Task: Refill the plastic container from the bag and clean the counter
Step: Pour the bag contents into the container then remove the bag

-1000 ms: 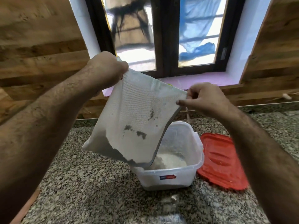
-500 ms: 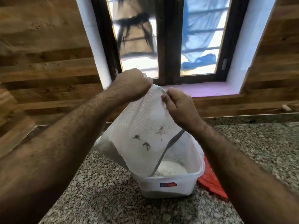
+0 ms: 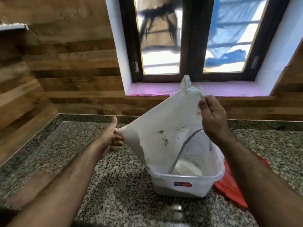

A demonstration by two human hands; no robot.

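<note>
A white plastic bag (image 3: 165, 128) hangs tilted, mouth down, into the clear plastic container (image 3: 164, 185) on the granite counter (image 3: 114, 185). White powder (image 3: 186, 171) lies in the container, and some still sits in the bag's lower left corner. My right hand (image 3: 213, 118) pinches the bag's upper right edge and holds it up. My left hand (image 3: 109, 138) is spread, thumb up, with its fingers at the bag's left corner. A red lid (image 3: 229, 189) lies right of the container, partly hidden by my right arm.
Wood-panelled walls close the counter at the back and left. A pink window sill (image 3: 229, 90) runs behind the bag, under a dark-framed window. Bare granite stretches left of and in front of the container.
My left hand let go of the bag's top and dropped to its lower left corner. My right hand now holds the bag up alone, and the bag's top has flopped free.
</note>
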